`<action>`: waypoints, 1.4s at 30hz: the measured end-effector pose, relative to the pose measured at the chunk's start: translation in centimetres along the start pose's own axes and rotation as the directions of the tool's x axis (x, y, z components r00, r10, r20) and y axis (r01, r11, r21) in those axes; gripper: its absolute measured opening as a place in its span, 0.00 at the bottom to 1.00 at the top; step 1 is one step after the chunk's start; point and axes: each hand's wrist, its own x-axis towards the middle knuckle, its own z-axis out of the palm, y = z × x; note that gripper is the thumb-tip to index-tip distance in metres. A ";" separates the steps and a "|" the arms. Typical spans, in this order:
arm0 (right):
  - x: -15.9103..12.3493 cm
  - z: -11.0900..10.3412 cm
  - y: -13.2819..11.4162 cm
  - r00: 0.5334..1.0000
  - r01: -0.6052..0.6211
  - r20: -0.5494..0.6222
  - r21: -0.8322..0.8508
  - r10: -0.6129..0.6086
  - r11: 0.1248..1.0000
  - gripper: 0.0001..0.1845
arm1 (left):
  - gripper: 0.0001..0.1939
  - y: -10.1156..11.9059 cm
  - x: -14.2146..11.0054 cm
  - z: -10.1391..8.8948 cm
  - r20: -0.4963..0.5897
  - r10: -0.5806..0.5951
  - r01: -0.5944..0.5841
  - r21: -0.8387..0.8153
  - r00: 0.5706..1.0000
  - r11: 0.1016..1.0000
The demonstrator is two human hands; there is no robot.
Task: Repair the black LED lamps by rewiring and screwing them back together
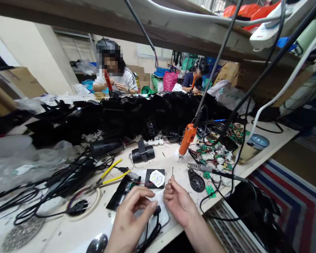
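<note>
Bench, hexagonal piece seemingly inside black case

Bright tabletop, left picture margin possibly motion-blurred.

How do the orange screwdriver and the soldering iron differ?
Colour: the orange screwdriver has a bright body; the soldering iron is grey and black.
Pose: the screwdriver slants tip-down; the iron is nearly level.
Build: the screwdriver's body is thicker; the iron is slimmer.
Shared: both are corded, and neither is being held.
</note>
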 end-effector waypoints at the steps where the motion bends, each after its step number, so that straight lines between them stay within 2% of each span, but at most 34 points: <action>1: 0.2 -0.2 -0.1 1.000 0.022 -0.020 0.003 -0.022 1.000 0.11 | 0.08 -0.3 0.0 -0.2 0.003 -0.009 0.009 0.002 1.000 1.000; 7: 1.3 -1.3 -0.4 0.992 0.094 -0.086 0.003 -0.093 0.996 0.11 | 0.09 -1.4 0.0 -1.0 -0.021 -0.051 0.051 0.009 0.998 0.999; 17: 2.0 -2.0 -0.2 0.988 0.098 -0.118 -0.003 -0.097 0.995 0.11 | 0.10 -1.9 -0.3 -1.8 -0.040 -0.071 0.072 0.018 0.997 0.997; 28: 1.3 -1.3 0.3 0.988 0.148 -0.037 -0.040 -0.150 0.988 0.12 | 0.09 -2.4 -0.3 -1.9 -0.040 -0.084 0.084 -0.001 0.996 0.996; 42: 0.8 -0.9 0.0 0.988 0.127 -0.088 -0.040 -0.130 0.991 0.16 | 0.09 -2.9 -0.2 -2.0 -0.016 -0.086 0.086 0.011 0.996 0.996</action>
